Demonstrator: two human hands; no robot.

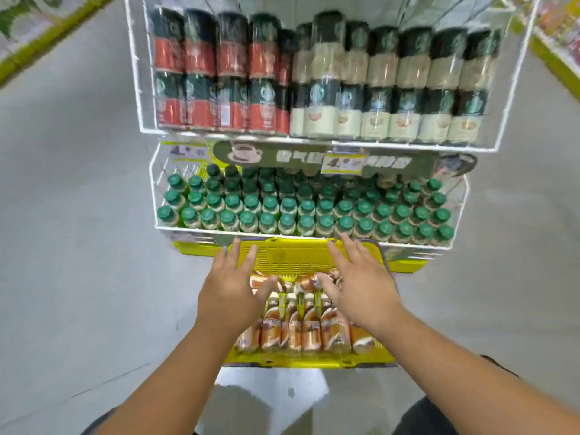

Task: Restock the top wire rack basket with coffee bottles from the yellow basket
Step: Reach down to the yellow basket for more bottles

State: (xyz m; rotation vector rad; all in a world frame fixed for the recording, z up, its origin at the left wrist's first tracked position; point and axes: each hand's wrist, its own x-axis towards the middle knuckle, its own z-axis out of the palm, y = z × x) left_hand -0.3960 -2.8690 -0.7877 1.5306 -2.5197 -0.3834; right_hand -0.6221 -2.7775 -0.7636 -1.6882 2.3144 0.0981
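Both my hands released, fingers spread: left hand (231, 288) + right hand (361, 285) hover over coffee bottles (295, 328) lying in yellow basket (282, 255), near its far edge, below top wire rack basket (314, 142).

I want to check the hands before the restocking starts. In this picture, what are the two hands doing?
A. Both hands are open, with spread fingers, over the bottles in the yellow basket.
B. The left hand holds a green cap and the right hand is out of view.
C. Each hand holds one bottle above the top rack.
A: the left hand and the right hand show straight, spread fingers over the yellow basket, and neither holds a bottle.
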